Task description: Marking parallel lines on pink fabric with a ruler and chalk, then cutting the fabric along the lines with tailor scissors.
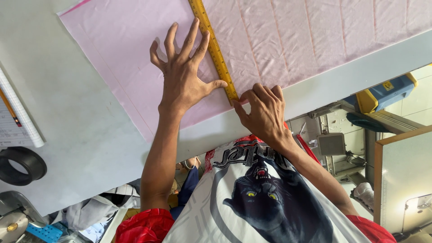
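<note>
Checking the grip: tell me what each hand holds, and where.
Left hand presses the long yellow ruler flat on pink fabric, lower half. Right hand pinches at the ruler's near end; contents hidden.

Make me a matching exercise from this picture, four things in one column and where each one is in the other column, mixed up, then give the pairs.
Things:
1. yellow ruler
2. left hand
3. right hand
4. black ring

Places:
A. pinching at the ruler's near end
B. at the table's left edge
C. lying across the pink fabric
D. spread flat on the fabric, thumb against the ruler

Pairs: 1-C, 2-D, 3-A, 4-B
</note>
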